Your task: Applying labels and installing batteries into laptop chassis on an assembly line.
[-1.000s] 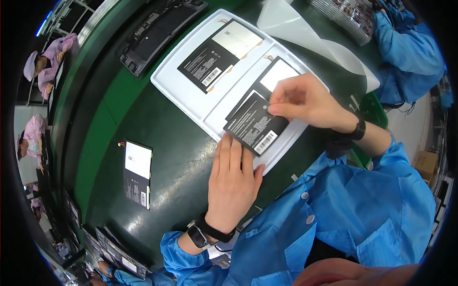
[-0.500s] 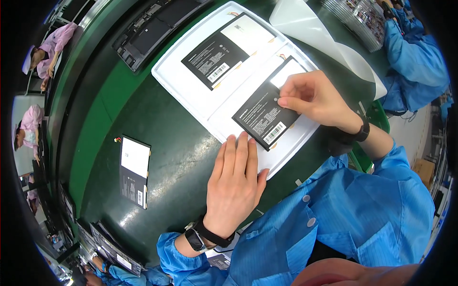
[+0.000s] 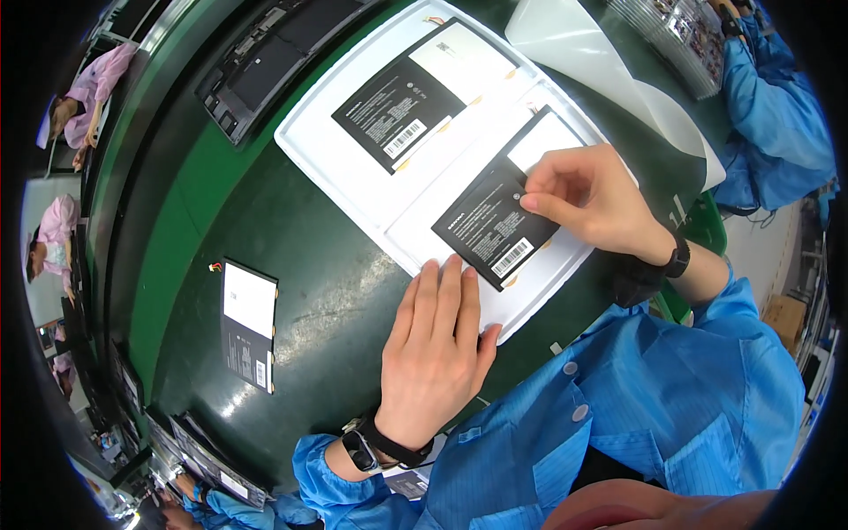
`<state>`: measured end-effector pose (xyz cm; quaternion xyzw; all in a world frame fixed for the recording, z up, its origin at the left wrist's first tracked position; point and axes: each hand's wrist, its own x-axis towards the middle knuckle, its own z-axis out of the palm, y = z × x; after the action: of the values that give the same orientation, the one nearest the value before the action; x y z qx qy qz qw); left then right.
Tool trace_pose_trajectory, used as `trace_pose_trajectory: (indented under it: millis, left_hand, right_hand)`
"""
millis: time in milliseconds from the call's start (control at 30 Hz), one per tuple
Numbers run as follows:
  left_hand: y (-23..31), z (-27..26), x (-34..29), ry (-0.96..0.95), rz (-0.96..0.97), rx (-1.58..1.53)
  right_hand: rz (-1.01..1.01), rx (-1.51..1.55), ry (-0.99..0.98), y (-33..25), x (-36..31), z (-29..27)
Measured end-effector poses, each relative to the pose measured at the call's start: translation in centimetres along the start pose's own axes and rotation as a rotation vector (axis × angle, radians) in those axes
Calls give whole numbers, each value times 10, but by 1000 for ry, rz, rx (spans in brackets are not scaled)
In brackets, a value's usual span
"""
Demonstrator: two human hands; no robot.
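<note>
A white plastic tray (image 3: 353,210) holds two flat battery packs with black labels and white upper parts. My right hand (image 3: 596,199) is over the nearer battery pack (image 3: 481,216), thumb and forefinger pinched together close to its label. What lies between those fingertips, if anything, cannot be made out. My left hand (image 3: 433,349) is stretched flat, its fingertips at the tray's near edge beside that pack's lower corner. Farther back in the tray lies the other battery pack (image 3: 402,110), with small wires at its top end.
A third battery pack (image 3: 250,325) lies on the dark green table (image 3: 327,300) to the left. A black device casing (image 3: 274,66) rests at the back left. Curled translucent sheet (image 3: 609,79) and stacked clear trays (image 3: 676,44) stand at the back right, near a person in blue (image 3: 777,115).
The view has shifted slightly, so the tray and packs sit a little differently in it. Both hands keep nearly the same pose, the right still pinched over the nearer pack.
</note>
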<state>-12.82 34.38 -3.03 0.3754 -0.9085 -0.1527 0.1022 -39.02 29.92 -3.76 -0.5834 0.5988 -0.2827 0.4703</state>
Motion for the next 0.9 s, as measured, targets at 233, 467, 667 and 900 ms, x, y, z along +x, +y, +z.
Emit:
trace_pose_trajectory:
  millis: [233,467,667,900]
  left_hand:
    - [0,-2,2,-7,-11,2]
    - [0,-3,3,-11,-16,-23]
    - [1,-3,3,-21,-38,-37]
    - [-1,-5,7,-30,-31,-45]
  right_hand:
    - [-79,-4,57,4,2,3]
    - [-63,-9,60,2,1,1]
    - [-75,-15,76,3,-1,3]
    - [-70,-19,82,-1,0,2]
